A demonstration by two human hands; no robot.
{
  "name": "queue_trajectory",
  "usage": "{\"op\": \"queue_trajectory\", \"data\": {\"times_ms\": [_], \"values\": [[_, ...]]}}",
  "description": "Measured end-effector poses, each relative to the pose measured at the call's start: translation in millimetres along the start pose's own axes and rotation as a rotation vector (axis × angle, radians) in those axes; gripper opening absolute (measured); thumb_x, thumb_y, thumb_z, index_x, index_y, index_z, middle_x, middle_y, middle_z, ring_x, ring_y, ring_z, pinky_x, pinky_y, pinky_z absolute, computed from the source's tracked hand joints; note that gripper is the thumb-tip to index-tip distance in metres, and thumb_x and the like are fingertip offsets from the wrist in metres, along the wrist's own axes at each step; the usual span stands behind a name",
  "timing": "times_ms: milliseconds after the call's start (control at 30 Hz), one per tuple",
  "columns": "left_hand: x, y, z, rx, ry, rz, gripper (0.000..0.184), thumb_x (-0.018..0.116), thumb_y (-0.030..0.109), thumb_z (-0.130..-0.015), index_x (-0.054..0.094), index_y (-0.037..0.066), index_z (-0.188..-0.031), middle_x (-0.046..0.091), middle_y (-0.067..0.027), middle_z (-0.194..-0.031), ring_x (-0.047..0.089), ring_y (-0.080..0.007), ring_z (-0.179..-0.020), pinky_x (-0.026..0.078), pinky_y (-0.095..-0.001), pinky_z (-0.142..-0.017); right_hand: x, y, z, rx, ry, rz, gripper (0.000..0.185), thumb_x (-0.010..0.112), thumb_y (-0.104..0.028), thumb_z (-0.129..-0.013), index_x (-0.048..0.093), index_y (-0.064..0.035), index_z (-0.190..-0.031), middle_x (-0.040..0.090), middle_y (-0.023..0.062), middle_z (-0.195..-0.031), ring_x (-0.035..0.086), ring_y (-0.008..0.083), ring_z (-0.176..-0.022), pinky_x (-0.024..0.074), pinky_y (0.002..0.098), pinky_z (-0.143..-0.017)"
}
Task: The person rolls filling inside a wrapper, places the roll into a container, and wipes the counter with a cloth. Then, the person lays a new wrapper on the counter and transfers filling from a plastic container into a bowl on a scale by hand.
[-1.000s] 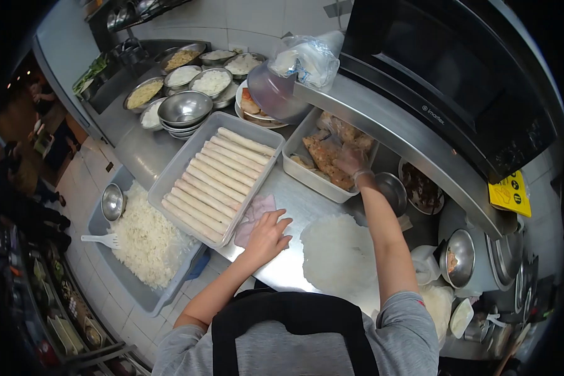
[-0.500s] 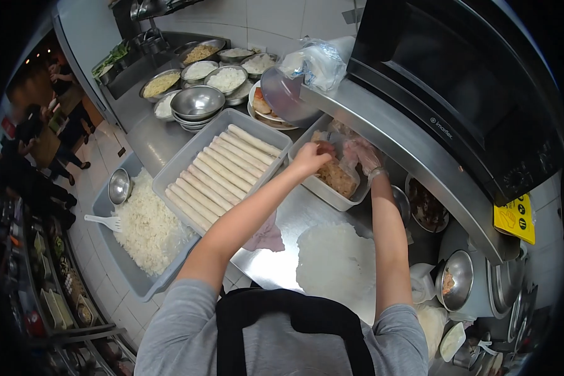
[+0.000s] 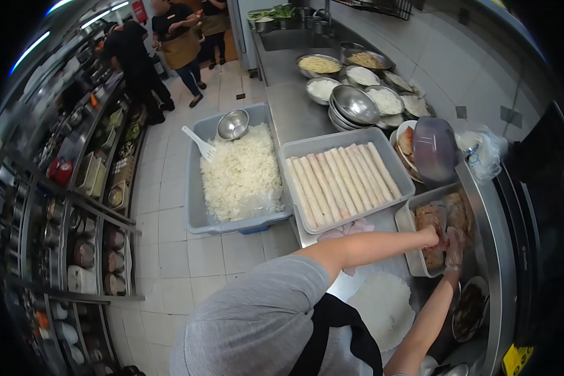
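My bare left hand point(image 3: 430, 237) is over a light plastic tub point(image 3: 413, 263) of brownish-orange filling point(image 3: 428, 217), its fingers curled in near the plastic. Just right of it, my right hand point(image 3: 455, 249), in a clear glove, reaches into the same tub with bent fingertips close to the left ones. What either hand pinches is too small and overlapped to make out. A round white wrapper sheet point(image 3: 382, 307) lies flat below the tub. Left of the tub, a grey tray point(image 3: 307, 227) holds several long pale rolls point(image 3: 338, 183) side by side.
A grey bin point(image 3: 197, 200) of white rice point(image 3: 238, 175), with a steel bowl point(image 3: 234, 124) and white fork point(image 3: 200, 144), is at left. Several ingredient bowls point(image 3: 356, 103) stand behind the tray. A microwave point(image 3: 539, 207) borders the right. People point(image 3: 178, 44) stand far back.
The view has swung left, showing more floor, shelves and people. Both hands remain in the filling tub, the left now closer to the right.
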State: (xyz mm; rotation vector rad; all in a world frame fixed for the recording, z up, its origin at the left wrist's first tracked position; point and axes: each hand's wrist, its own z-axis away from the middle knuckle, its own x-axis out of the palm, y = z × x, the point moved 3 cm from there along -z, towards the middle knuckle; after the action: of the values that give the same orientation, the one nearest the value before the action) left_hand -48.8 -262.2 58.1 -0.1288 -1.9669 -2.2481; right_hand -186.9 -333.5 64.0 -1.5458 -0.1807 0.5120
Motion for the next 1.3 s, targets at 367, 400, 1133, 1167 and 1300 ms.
{"op": "queue_trajectory", "data": {"times_ms": [367, 400, 1133, 1167, 1300], "values": [[22, 3, -15, -0.030, 0.204, -0.516, 0.055, 0.084, 0.034, -0.055, 0.066, -0.002, -0.093, 0.066, -0.0143, -0.082, 0.064, -0.0228, -0.074, 0.051, -0.0339, -0.065, -19, 19, 14, 0.136, 0.173, -0.266, 0.044, 0.057, -0.043, -0.088, 0.053, -0.0055, -0.110, 0.054, 0.0047, -0.096, 0.055, 0.0157, -0.089, 0.0435, 0.0300, -0.071], [24, 2, -15, -0.024, 0.216, -0.537, 0.055, 0.084, 0.034, -0.054, 0.066, -0.002, -0.092, 0.066, -0.0143, -0.081, 0.064, -0.0228, -0.073, 0.051, -0.0337, -0.065, -22, 19, 14, 0.138, 0.173, -0.265, 0.044, 0.057, -0.043, -0.088, 0.053, -0.0055, -0.110, 0.054, 0.0047, -0.096, 0.055, 0.0157, -0.089, 0.0435, 0.0300, -0.071], [26, 20, 5, -0.054, 0.194, -0.496, 0.105, 0.087, 0.025, -0.046, 0.034, -0.002, -0.134, 0.042, -0.0224, -0.133, 0.040, -0.0342, -0.127, 0.034, -0.0364, -0.105, -59, 74, -55, 0.145, -0.110, 0.245, 0.029, 0.059, -0.026, -0.087, 0.062, -0.0027, -0.104, 0.061, 0.0082, -0.083, 0.058, 0.0157, -0.069, 0.0477, 0.0321, -0.057], [29, 19, 5, -0.033, 0.273, -0.543, 0.108, 0.088, 0.023, -0.045, 0.031, -0.002, -0.134, 0.044, -0.0222, -0.132, 0.042, -0.0349, -0.125, 0.036, -0.0365, -0.104, -69, 87, -65, 0.081, -0.185, 0.398, 0.026, 0.059, -0.025, -0.088, 0.064, -0.0025, -0.099, 0.061, 0.0078, -0.079, 0.058, 0.0153, -0.066, 0.0470, 0.0324, -0.056], [24, 11, -5, 0.040, 0.328, -0.517, 0.113, 0.088, 0.022, -0.044, 0.026, -0.001, -0.136, 0.047, -0.0230, -0.129, 0.044, -0.0349, -0.124, 0.038, -0.0372, -0.103, -55, 56, -50, 0.246, -0.213, 0.352, 0.020, 0.058, -0.023, -0.088, 0.064, -0.0045, -0.086, 0.058, 0.0052, -0.073, 0.055, 0.0119, -0.063, 0.0462, 0.0327, -0.055]]}}
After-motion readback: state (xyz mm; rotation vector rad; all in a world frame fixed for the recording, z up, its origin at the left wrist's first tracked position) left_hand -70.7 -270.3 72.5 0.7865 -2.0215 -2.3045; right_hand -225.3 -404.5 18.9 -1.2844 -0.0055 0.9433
